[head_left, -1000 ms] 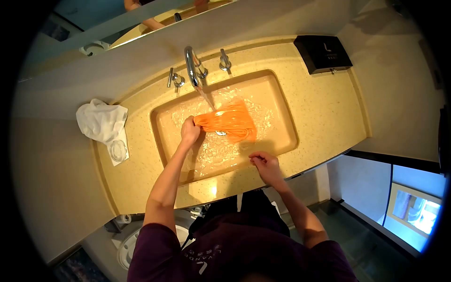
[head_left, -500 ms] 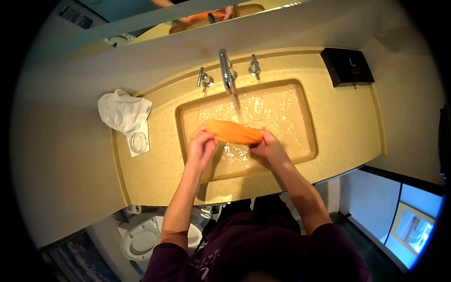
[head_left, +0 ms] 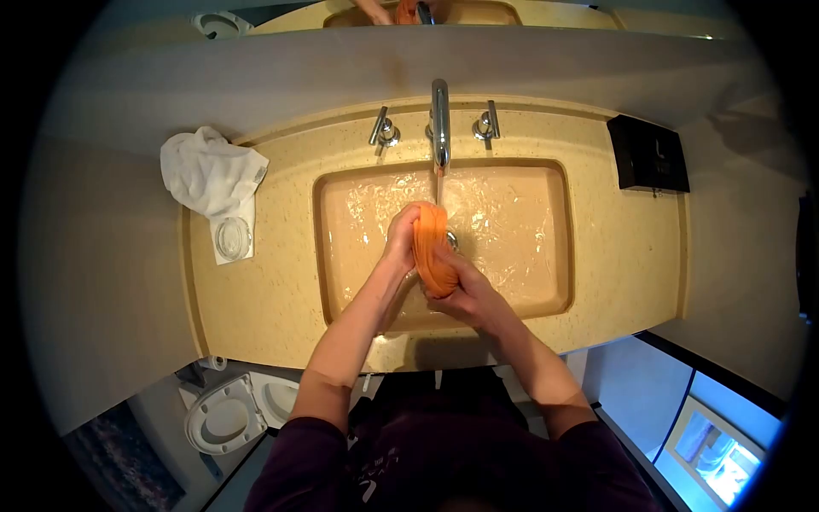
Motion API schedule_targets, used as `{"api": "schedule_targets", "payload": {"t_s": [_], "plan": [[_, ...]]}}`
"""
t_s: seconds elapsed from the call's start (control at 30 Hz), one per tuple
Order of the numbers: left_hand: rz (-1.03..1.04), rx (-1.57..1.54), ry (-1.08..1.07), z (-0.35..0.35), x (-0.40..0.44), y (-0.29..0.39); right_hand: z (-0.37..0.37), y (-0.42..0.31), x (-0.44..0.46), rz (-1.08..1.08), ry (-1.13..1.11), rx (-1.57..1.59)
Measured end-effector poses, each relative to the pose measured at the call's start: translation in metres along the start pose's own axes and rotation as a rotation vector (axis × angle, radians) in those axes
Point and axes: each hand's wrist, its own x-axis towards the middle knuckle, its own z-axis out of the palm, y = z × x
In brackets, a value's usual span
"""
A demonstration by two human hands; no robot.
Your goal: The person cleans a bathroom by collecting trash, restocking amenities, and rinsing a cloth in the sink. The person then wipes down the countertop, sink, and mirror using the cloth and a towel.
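An orange cloth (head_left: 433, 256), bunched lengthwise, is held over the sink (head_left: 520, 247) between my two hands. My left hand (head_left: 401, 241) is closed on its upper left side, close to the thin stream of water falling from the chrome faucet (head_left: 440, 128). Lower down, my right hand (head_left: 467, 293) grips the bottom end from the right, thumb lying across the fabric. Rippling water covers the sink floor, and the metal drain (head_left: 452, 242) shows just right of the cloth. Some fingers of both hands are hidden behind the fabric.
Two lever handles (head_left: 385, 128) flank the faucet. A crumpled white towel (head_left: 209, 175) and a clear round glass dish (head_left: 232, 239) are on the left of the counter (head_left: 281, 316). At the right wall sits a black box (head_left: 648, 155). A toilet (head_left: 223, 416) stands below left.
The orange cloth has turned from stretched sideways to upright and bunched. My left hand has moved up and right, my right hand down and left. The camera view has shifted slightly.
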Motion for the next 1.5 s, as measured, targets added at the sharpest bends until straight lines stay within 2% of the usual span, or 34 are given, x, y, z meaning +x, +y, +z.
{"api": "schedule_targets", "payload": {"t_s": [0.03,0.07,0.1,0.13,0.17,0.2,0.23,0.3,0.33,0.37,0.43,0.47,0.5,0.57,0.6,0.67,0.73,0.77,0.8,0.83,0.87,0.9,0.93,0.97,1.03,1.07,1.13,1.17,1.2,1.33,1.4,1.47,1.5], "plan": [[0.001,0.006,0.000,-0.003,0.007,0.001,-0.010,0.000,0.010,0.013,-0.011,-0.267],[0.015,0.244,-0.046,-0.012,0.019,0.000,-0.008,-0.004,0.016,0.012,-0.013,-0.260],[0.029,0.482,-0.094,-0.016,0.024,0.000,-0.005,-0.010,0.025,-0.039,0.034,-0.824],[0.028,0.488,-0.097,-0.016,0.030,-0.002,-0.002,-0.015,0.030,-0.093,0.085,-1.390],[0.129,0.949,-0.093,-0.014,0.033,-0.005,-0.004,-0.014,0.031,-0.096,0.086,-1.388],[0.236,1.408,-0.083,-0.013,0.036,-0.007,-0.005,-0.013,0.030,-0.087,0.118,-1.331],[0.243,1.410,-0.084,-0.013,0.039,-0.005,-0.006,-0.013,0.030,-0.083,0.150,-1.276],[0.029,1.249,-0.189,-0.003,0.039,0.009,-0.012,-0.018,0.034,-0.080,0.211,-1.169],[-0.122,0.871,-0.198,-0.006,0.033,0.015,-0.015,-0.022,0.038,-0.076,0.223,-1.144],[-0.117,0.868,-0.194,0.002,0.020,0.033,-0.020,-0.025,0.042,-0.072,0.234,-1.120],[-0.173,0.616,-0.015,0.005,-0.004,0.064,-0.032,-0.035,0.054,0.071,0.203,0.124],[-0.171,0.616,-0.005,0.000,-0.009,0.072,-0.019,-0.047,0.053,0.063,0.140,0.373],[-0.095,0.721,0.039,-0.006,-0.014,0.080,-0.010,-0.054,0.058,0.071,0.133,0.373],[-0.012,0.834,0.096,-0.016,-0.017,0.090,0.008,-0.066,0.073,-0.383,-0.095,0.448],[0.021,0.808,0.082,-0.023,-0.014,0.093,0.010,-0.075,0.090,-0.376,-0.106,0.453],[0.062,0.796,0.072,-0.024,-0.015,0.103,0.013,-0.091,0.121,-0.356,0.089,0.777],[0.212,0.885,0.109,-0.008,-0.024,0.113,0.022,-0.087,0.137,-0.390,0.076,0.832],[0.212,0.893,0.110,-0.007,-0.022,0.116,0.028,-0.082,0.142,-0.428,0.077,0.877],[0.311,0.996,0.136,-0.007,-0.018,0.119,0.048,-0.078,0.131,-0.385,0.186,0.907],[0.412,1.095,0.161,-0.006,-0.013,0.121,0.049,-0.072,0.130,-0.385,0.188,0.909],[0.409,1.095,0.161,-0.004,-0.009,0.123,0.046,-0.065,0.130,-0.370,0.038,0.910],[0.485,1.255,0.240,-0.003,-0.005,0.126,0.043,-0.060,0.128,-0.355,-0.113,0.905],[0.562,1.414,0.320,0.000,0.000,0.130,0.037,-0.054,0.123,-0.361,-0.146,0.887],[0.564,1.412,0.318,0.004,0.004,0.134,0.038,-0.052,0.107,-0.364,-0.146,0.885],[0.594,1.626,0.400,0.017,0.006,0.143,0.042,-0.054,0.058,-0.133,-0.175,1.087],[0.622,1.662,0.383,0.029,0.002,0.146,0.039,-0.054,0.038,-0.138,-0.171,1.084],[0.560,1.727,0.382,0.048,0.004,0.153,0.028,-0.052,0.000,-0.095,-0.289,1.111],[0.498,1.797,0.385,0.053,0.003,0.151,0.023,-0.050,-0.018,-0.100,-0.274,1.114],[0.584,1.817,0.359,0.057,0.001,0.146,0.018,-0.049,-0.033,-0.116,-0.304,1.111],[0.622,1.798,0.305,0.050,0.013,0.115,0.001,-0.038,-0.069,-0.212,-0.288,1.089],[0.556,1.315,0.202,0.025,0.023,0.090,-0.007,-0.032,-0.078,-0.248,-0.281,1.076],[0.440,1.471,0.241,0.006,0.010,0.032,-0.014,-0.025,-0.083,-0.217,-0.290,1.086],[0.230,1.629,0.114,0.008,-0.006,0.011,-0.014,-0.021,-0.087,-0.226,-0.287,1.093]]}}
